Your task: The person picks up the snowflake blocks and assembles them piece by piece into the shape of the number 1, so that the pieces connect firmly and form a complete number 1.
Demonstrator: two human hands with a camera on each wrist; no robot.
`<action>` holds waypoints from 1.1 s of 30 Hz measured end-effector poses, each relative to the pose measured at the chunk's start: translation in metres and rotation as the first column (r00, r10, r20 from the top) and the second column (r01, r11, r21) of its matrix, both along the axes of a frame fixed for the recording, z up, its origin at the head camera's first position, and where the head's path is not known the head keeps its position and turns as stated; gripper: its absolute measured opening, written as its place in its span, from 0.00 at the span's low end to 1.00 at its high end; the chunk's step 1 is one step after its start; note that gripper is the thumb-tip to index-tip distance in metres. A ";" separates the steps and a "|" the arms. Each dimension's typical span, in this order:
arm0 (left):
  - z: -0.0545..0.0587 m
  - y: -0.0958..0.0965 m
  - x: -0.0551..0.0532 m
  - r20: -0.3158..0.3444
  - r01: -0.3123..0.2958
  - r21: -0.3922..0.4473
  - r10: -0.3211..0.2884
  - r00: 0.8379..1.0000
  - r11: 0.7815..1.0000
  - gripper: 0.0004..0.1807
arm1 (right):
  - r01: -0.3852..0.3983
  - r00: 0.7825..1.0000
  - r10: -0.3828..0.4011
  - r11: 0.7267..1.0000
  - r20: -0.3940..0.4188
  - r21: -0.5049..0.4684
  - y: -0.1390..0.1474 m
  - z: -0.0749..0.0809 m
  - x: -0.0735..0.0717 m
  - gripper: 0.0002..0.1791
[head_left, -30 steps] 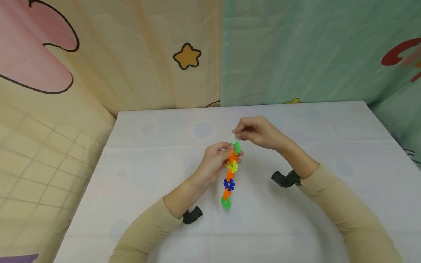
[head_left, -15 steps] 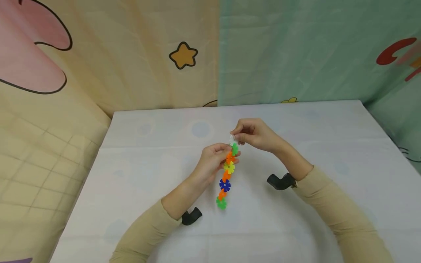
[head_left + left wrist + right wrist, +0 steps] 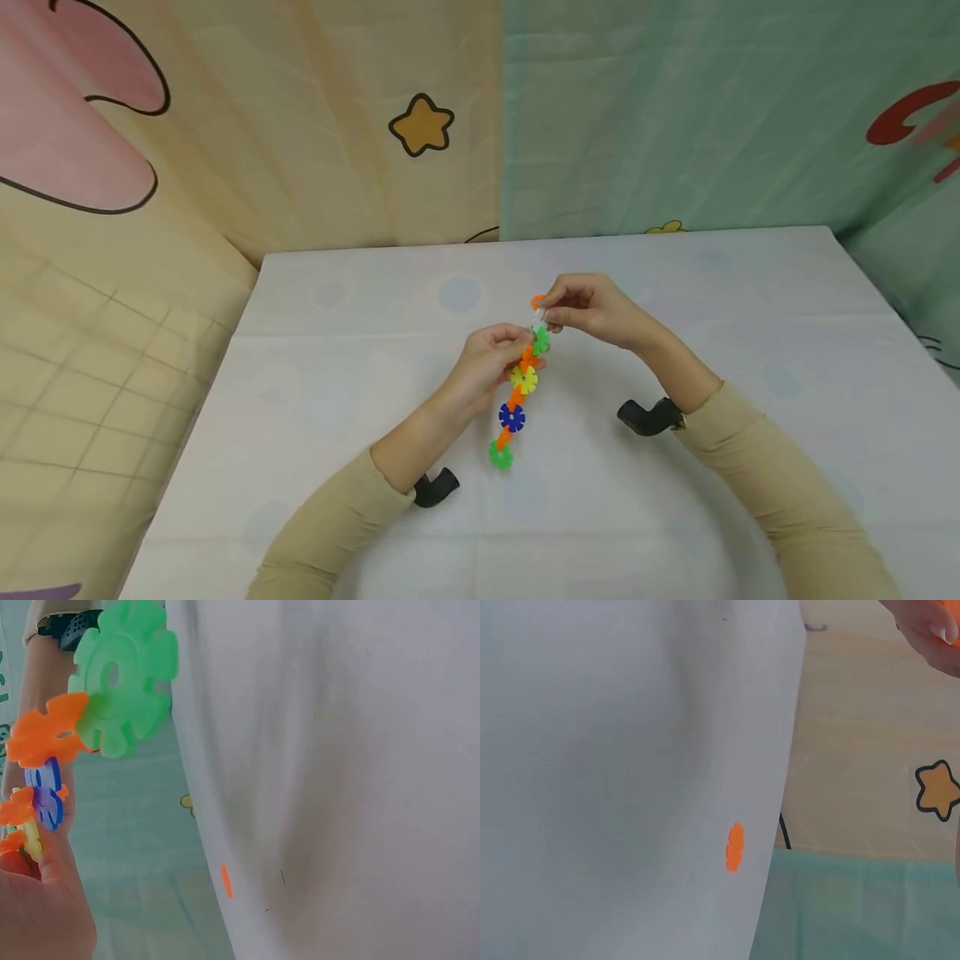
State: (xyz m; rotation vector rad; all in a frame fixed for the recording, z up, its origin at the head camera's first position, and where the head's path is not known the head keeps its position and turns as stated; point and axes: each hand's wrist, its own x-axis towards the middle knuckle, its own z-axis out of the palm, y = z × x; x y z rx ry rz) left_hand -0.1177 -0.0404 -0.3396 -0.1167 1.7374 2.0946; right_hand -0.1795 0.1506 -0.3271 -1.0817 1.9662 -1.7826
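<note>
A chain of notched flower-shaped plastic discs [image 3: 512, 418] in green, orange, yellow and blue hangs from my left hand [image 3: 483, 367]. That hand pinches it near the upper green disc [image 3: 542, 339]. At the chain's top is a whitish, see-through disc [image 3: 538, 317], and my right hand [image 3: 588, 310] pinches at its edge with thumb and forefinger. The fingers partly cover where it meets the green disc. In the left wrist view the bottom green disc [image 3: 124, 679] looms close, joined to an orange disc [image 3: 49, 731].
A loose orange disc [image 3: 735, 847] lies on the white-covered table [image 3: 337, 417] toward its far edge. In the head view an orange disc [image 3: 537, 302] shows just beyond my right fingertips. Black curved wrist pieces [image 3: 648, 417] hang under both sleeves. Printed curtains stand behind the table.
My right fingertips have shifted slightly right and down relative to the chain's top, and an orange disc now shows behind them. The chain's lower end has swung a little left; my left hand keeps its grip.
</note>
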 end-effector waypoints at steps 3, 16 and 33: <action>0.000 0.001 -0.001 0.005 -0.005 0.001 0.005 1.000 1.000 0.12 | 0.013 1.000 -0.013 1.000 0.013 0.013 0.002 -0.001 0.000 0.05; 0.006 0.002 -0.006 0.069 0.110 -0.011 -0.109 0.992 0.994 0.22 | 0.099 0.994 -0.094 0.990 -0.054 0.103 0.004 -0.009 0.001 0.06; 0.003 -0.003 -0.008 0.059 0.110 -0.004 -0.109 0.992 0.994 0.23 | 0.220 0.975 -0.216 0.950 -0.044 0.221 0.009 -0.014 -0.001 0.15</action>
